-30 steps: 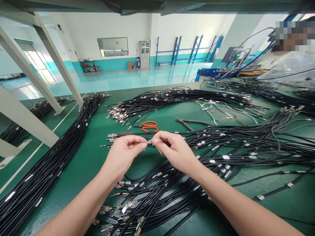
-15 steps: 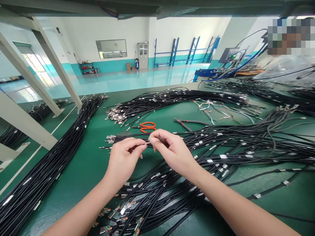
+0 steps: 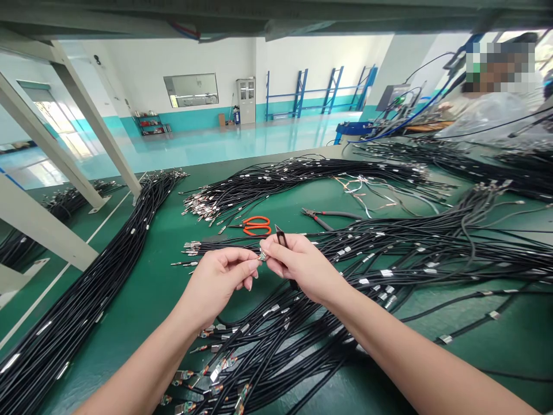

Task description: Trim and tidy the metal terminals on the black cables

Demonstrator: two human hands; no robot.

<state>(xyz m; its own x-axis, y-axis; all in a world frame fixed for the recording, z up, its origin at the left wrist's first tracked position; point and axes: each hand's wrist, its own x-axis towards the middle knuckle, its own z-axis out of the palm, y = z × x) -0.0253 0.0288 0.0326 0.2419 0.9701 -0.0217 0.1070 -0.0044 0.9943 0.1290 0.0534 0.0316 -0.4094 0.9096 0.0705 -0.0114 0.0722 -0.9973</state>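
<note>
Just in front of me my left hand [image 3: 227, 275] is closed, thumb and forefinger pinching a small metal cable connector [image 3: 262, 256]. My right hand [image 3: 302, 262] meets it from the other side, its thumb and fingertip at the same connector. A black utility knife [image 3: 281, 237] lies in the right hand, its pointed silver blade tip sticking up above the fingers and its lower end showing below the palm. Black cables [image 3: 276, 340] with open-backed connectors at their ends spread on the green table [image 3: 151, 288] beneath my hands.
Orange-handled scissors [image 3: 257, 225] and cutting pliers [image 3: 328, 216] lie beyond my hands. Loose wires [image 3: 367, 190] and a cable bundle [image 3: 294, 173] are farther back. Another bundle [image 3: 86, 288] runs along the left by white frame posts [image 3: 64, 225]. A person [image 3: 496, 104] is at far right.
My right hand has turned, so the knife blade now points up above its fingers. The connector now shows between the fingertips. The camera view has shifted slightly.
</note>
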